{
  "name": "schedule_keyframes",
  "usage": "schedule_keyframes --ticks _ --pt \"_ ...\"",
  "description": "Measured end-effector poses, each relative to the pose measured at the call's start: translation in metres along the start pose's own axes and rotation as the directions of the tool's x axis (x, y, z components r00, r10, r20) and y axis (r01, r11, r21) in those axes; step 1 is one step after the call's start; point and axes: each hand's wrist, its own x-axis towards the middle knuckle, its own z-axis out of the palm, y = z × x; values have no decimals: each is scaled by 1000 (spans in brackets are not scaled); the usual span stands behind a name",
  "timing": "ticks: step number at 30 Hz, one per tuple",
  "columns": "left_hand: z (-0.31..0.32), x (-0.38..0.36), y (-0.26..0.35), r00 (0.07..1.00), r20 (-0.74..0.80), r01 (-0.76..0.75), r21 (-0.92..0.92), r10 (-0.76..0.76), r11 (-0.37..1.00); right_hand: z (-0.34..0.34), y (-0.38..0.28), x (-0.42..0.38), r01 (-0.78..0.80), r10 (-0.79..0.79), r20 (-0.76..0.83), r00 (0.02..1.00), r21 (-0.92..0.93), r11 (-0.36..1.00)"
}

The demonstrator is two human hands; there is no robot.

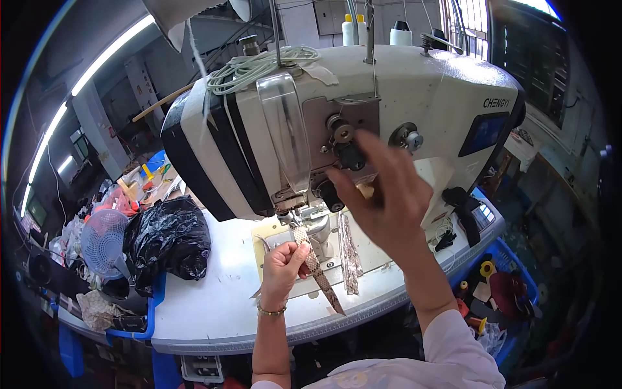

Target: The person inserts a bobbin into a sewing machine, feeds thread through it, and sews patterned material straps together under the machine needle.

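Observation:
My left hand [283, 271], wearing a bead bracelet, pinches a snakeskin-patterned strip [319, 275] between thumb and fingers. The strip's upper end lies under the needle area of a large white sewing machine [421, 84], and its lower end slants over the bed. A second patterned strip [348, 256] lies just to the right. Raised in front of the machine head, my right hand [389, 194] is slightly blurred, with thumb and forefinger apart. Its fingertips are near a dark knob [352, 157] below the round tension dial [341, 129]; nothing shows between them.
A black plastic bag [172, 236] and a fan [105, 241] crowd the table's left side. White cord [259, 68] lies coiled on the machine, with thread cones [354, 31] behind. At right, a blue bin [518, 262] holds spools and scraps.

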Motion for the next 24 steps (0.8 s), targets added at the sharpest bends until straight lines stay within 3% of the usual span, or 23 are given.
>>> schedule_keyframes --ticks 5,8,10,16,20,22,24 --pt "-2 2 -1 999 41 19 16 -20 1000 0 9 0 62 -64 -52 997 -30 998" --pt "-1 0 0 999 35 11 -8 -11 1000 -6 8 7 14 -7 115 993 -54 998" --pt "-1 -1 -1 999 30 14 2 -14 1000 -5 2 7 -33 31 19 999 67 997" --pt "-1 -1 1 1000 25 12 24 -13 1000 5 7 -3 59 -58 -85 995 5 998" --pt "1 -2 -1 1000 14 7 9 -8 1000 -3 6 4 -20 20 65 998 1 1000" --pt "-1 -2 -4 1000 20 10 18 -10 1000 -3 1 3 -71 73 -10 997 113 991" --pt "-2 -2 -5 1000 24 10 25 -11 1000 -1 1 -2 -17 19 -21 1000 71 997"
